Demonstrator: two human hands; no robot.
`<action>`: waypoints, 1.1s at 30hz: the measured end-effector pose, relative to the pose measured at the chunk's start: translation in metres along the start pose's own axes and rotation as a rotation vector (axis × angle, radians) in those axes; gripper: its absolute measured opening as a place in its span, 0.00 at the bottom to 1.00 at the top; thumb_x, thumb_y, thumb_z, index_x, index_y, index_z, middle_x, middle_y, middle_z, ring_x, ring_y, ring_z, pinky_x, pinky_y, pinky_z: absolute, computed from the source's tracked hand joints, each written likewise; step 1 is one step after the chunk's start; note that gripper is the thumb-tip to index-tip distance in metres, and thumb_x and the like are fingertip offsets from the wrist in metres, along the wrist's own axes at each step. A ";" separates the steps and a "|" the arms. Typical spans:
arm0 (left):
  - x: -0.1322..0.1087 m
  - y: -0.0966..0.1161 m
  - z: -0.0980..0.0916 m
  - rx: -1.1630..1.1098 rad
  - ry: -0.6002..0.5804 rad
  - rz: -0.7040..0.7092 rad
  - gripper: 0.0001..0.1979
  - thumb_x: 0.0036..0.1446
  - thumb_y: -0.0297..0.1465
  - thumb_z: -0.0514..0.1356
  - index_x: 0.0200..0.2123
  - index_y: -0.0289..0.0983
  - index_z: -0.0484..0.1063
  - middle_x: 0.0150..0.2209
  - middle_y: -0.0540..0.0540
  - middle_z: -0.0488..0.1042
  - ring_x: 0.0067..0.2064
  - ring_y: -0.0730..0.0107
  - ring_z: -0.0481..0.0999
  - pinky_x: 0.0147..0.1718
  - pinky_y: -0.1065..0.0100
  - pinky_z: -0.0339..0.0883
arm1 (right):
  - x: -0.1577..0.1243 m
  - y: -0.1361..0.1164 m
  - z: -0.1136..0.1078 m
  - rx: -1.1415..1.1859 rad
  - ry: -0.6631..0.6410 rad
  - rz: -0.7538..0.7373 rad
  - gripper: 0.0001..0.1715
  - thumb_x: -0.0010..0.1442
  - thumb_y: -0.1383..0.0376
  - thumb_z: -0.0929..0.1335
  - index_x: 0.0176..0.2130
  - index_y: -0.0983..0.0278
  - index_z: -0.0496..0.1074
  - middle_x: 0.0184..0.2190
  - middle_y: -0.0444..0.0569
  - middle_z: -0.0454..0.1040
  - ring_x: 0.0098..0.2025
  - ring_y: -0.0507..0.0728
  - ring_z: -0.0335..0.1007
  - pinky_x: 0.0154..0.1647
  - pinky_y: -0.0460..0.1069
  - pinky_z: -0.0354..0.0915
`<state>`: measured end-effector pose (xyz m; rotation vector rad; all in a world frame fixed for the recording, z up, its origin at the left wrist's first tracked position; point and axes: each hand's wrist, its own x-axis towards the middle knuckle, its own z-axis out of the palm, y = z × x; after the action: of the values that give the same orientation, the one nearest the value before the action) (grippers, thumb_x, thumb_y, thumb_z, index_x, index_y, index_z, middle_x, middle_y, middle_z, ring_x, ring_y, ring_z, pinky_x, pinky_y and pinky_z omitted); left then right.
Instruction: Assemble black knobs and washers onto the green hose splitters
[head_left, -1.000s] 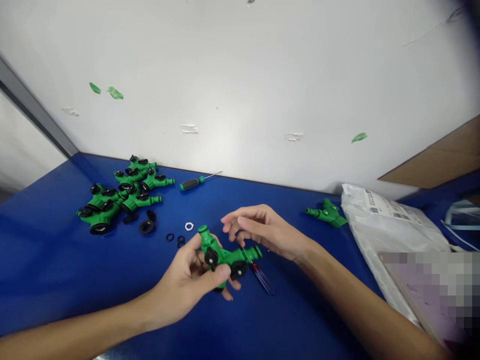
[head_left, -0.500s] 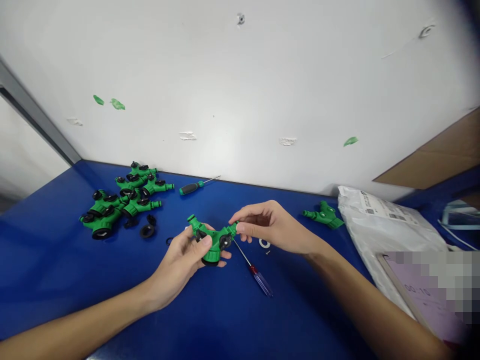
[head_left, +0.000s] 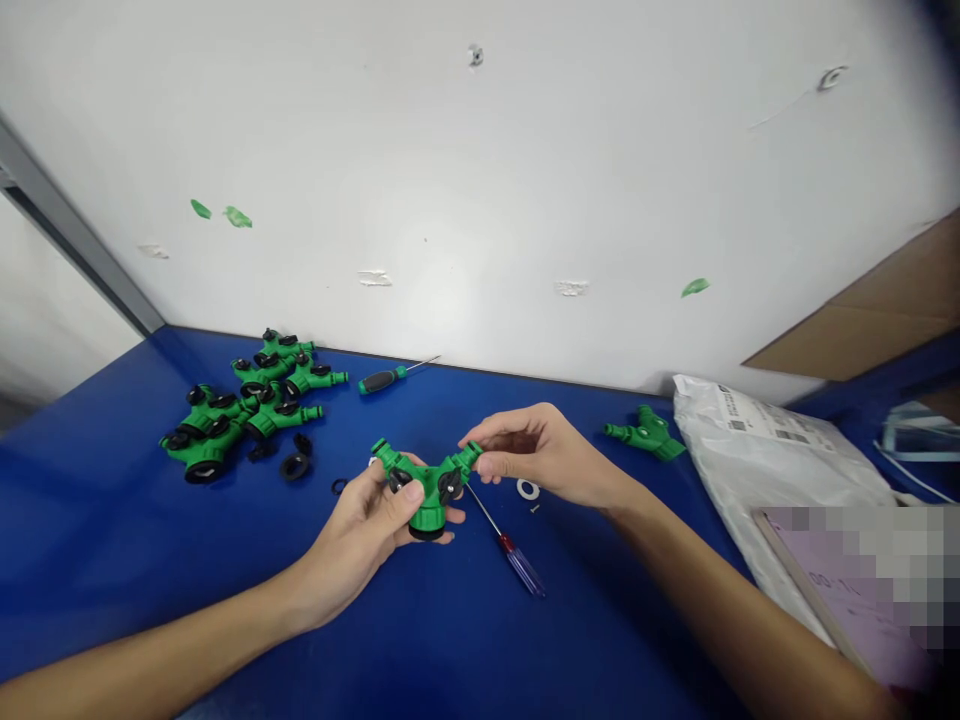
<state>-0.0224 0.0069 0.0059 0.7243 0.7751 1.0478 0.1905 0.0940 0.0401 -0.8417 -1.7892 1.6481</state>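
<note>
My left hand (head_left: 371, 525) is wrapped round a green Y-shaped hose splitter (head_left: 427, 515) with two black valve knobs. Its wide collar points down toward me and its two outlets point up and away. At the tip of the right-hand outlet, my right hand (head_left: 536, 450) is closed in a pinch, thumb and forefinger touching it; anything small between them is hidden. A screwdriver (head_left: 521, 568) with a clear purple-red handle lies on the table just below, its shaft reaching under the splitter. Beside it are a white ring washer (head_left: 528, 490) and a small screw (head_left: 535, 508).
Several green splitters (head_left: 262, 415) are piled at the left, with black rings (head_left: 295, 464) near them. A green-black screwdriver (head_left: 382, 381) lies by the wall. To the right are a green splitter body (head_left: 646, 433), a white plastic bag (head_left: 735, 460) and a phone (head_left: 817, 580).
The splitter has shifted slightly toward me and to the right in my left hand, its right outlet showing a little more. My right hand keeps its pinch at the outlet. The view has tilted slightly.
</note>
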 end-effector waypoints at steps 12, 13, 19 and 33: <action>0.003 0.003 0.001 0.015 -0.035 -0.008 0.19 0.57 0.42 0.67 0.43 0.36 0.68 0.43 0.38 0.80 0.43 0.56 0.82 0.42 0.57 0.74 | -0.005 -0.011 -0.005 -0.154 -0.025 -0.041 0.16 0.53 0.61 0.76 0.42 0.64 0.80 0.31 0.46 0.80 0.33 0.53 0.76 0.37 0.50 0.73; 0.003 0.003 0.001 0.017 -0.043 -0.007 0.19 0.57 0.42 0.67 0.44 0.36 0.68 0.44 0.38 0.80 0.43 0.56 0.82 0.42 0.58 0.74 | -0.006 -0.012 -0.005 -0.161 -0.031 -0.033 0.16 0.53 0.60 0.76 0.42 0.64 0.80 0.31 0.46 0.81 0.33 0.53 0.76 0.38 0.50 0.73; 0.003 -0.001 -0.003 0.096 -0.058 0.014 0.21 0.56 0.44 0.66 0.45 0.37 0.68 0.43 0.40 0.79 0.42 0.56 0.81 0.43 0.56 0.73 | -0.006 -0.016 -0.005 -0.227 -0.071 -0.010 0.14 0.56 0.58 0.75 0.40 0.63 0.79 0.31 0.46 0.81 0.31 0.53 0.74 0.33 0.49 0.71; 0.003 0.004 -0.005 0.377 0.114 0.155 0.24 0.51 0.39 0.71 0.47 0.42 0.63 0.38 0.48 0.76 0.35 0.71 0.76 0.34 0.70 0.70 | -0.005 -0.012 -0.005 -0.278 -0.017 -0.019 0.20 0.56 0.57 0.74 0.46 0.64 0.77 0.28 0.45 0.76 0.28 0.52 0.70 0.29 0.48 0.67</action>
<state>-0.0274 0.0122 0.0058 1.0664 1.0437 1.1015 0.1971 0.0928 0.0521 -0.9286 -2.0628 1.4177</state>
